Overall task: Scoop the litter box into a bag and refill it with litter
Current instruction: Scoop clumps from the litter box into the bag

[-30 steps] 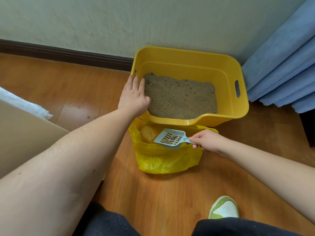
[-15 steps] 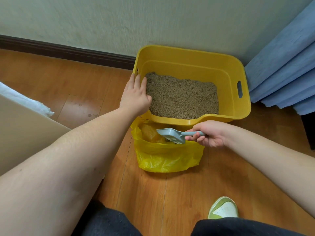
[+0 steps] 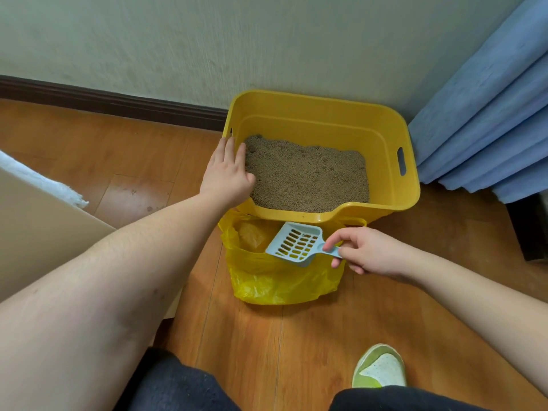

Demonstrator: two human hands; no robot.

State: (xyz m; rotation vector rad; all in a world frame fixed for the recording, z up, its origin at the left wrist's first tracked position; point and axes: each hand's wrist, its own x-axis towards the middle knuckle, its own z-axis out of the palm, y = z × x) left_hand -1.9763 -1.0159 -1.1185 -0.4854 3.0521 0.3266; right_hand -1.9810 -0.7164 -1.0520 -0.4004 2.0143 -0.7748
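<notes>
A yellow litter box (image 3: 385, 123) stands against the wall, its floor covered with brown litter (image 3: 308, 179). My left hand (image 3: 226, 176) lies flat on the box's left rim, fingers together. Just in front of the box sits an open yellow bag (image 3: 281, 280) on the floor. My right hand (image 3: 367, 253) grips the handle of a pale blue slotted scoop (image 3: 296, 243), which hangs over the bag's mouth with nothing in it, face up.
Blue curtain (image 3: 489, 108) hangs right of the box. A beige board with a white cloth edge (image 3: 38, 221) stands at the left. A dark baseboard (image 3: 112, 102) runs along the wall. My green and white shoe (image 3: 379, 366) rests on the wooden floor.
The scoop held clumps over the bag, tipped downward into it, and now is level again with no clumps. My left hand stayed on the box rim.
</notes>
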